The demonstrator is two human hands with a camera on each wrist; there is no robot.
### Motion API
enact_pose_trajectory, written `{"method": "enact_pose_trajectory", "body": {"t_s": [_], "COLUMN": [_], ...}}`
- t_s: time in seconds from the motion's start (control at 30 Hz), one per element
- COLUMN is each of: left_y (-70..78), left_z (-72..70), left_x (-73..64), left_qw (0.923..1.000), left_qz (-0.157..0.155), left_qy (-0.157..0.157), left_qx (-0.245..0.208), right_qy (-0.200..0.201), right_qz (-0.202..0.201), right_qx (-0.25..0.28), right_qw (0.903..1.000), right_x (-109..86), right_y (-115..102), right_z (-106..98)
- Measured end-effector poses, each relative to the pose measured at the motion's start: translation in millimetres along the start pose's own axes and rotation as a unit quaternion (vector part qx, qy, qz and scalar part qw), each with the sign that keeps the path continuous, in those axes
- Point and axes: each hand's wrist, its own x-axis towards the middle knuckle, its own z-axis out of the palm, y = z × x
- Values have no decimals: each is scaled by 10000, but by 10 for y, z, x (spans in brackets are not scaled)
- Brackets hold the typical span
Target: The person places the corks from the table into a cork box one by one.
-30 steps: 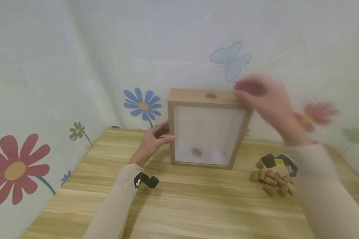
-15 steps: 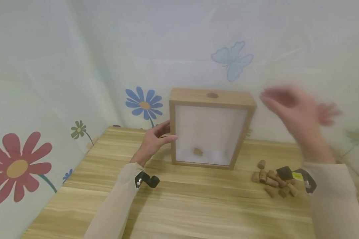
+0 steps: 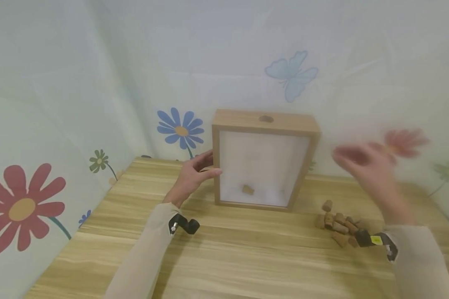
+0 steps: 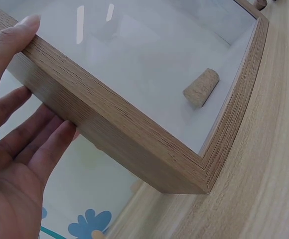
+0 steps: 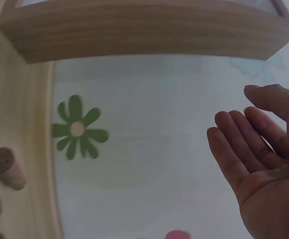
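Note:
A wooden shadow box frame [image 3: 266,204] with a clear front and a hole in its top edge stands upright on the table. Inside, at the bottom, lies one cork [image 4: 202,88]. My left hand [image 3: 190,177] holds the frame's left side, thumb on the front edge and fingers against the side face. To the right of the frame, my right hand [image 3: 370,164] hangs in the air, blurred in the head view. The right wrist view shows that palm [image 5: 271,209] bare, with the fingers loosely bent. Below it a heap of corks [image 3: 339,227] lies on the table.
The wood-grained table [image 3: 254,253] ends at a pale curtain [image 3: 217,50] printed with flowers and a butterfly. One cork [image 3: 327,205] lies just behind the heap. A black wrist mount [image 3: 376,241] partly covers the corks.
My right hand has left the frame's top right corner, moving right and then down toward the corks. The left hand, the frame and the cork inside it have stayed in place.

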Motion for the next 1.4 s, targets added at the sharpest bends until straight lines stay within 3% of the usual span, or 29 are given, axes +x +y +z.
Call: {"method": "enact_pose_trajectory", "body": {"t_s": [0.5,0.83,1.4], "left_y": [-2,15,17], "left_z": [-4,-2,1], "left_x": [0,-11,-26], "left_qw": [10000,10000,10000], "left_qz": [6,37,11], "left_qy": [-16,-42,-36], "left_qx": [3,-19,52], "right_qy": [-324,-1096,-1877], "right_qz": [100,273,83], "right_qx": [-85,-233,-454], "right_qw": [9994,9933,9811], "right_x": [-208,-261,-368], "right_y": [617,761,943], "right_z": [192,275,335]}}
